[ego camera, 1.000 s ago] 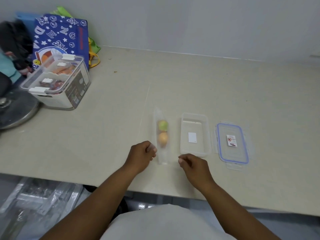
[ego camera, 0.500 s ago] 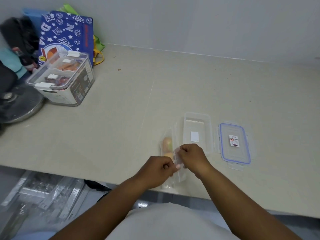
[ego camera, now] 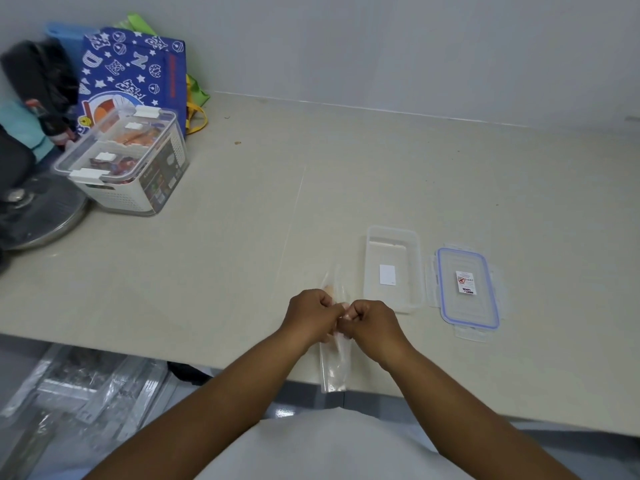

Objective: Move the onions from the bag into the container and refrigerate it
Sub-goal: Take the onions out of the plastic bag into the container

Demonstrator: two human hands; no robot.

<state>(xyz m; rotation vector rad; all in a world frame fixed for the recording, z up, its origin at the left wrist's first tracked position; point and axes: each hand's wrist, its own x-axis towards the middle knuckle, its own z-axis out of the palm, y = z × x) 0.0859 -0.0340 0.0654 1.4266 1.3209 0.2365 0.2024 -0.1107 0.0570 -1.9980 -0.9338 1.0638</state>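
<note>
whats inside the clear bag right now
A bit of one orange onion shows through the clear bag above the left hand. Both hands cover anything else inside.

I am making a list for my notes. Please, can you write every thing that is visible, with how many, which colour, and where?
plastic bag: 1, clear, at counter's near edge, pinched by both hands
onion: at least 1 visible, pale orange, inside bag
container: 1, clear, open, right of bag
lid: 1, clear with blue seal, right of container
storage box: 1, white, lidded, far left
tote bag: 1, blue with white print, against wall
metal pan lid: 1, silver, left edge
counter: 1, beige
left hand: 1, shut on bag
right hand: 1, shut on bag
</note>
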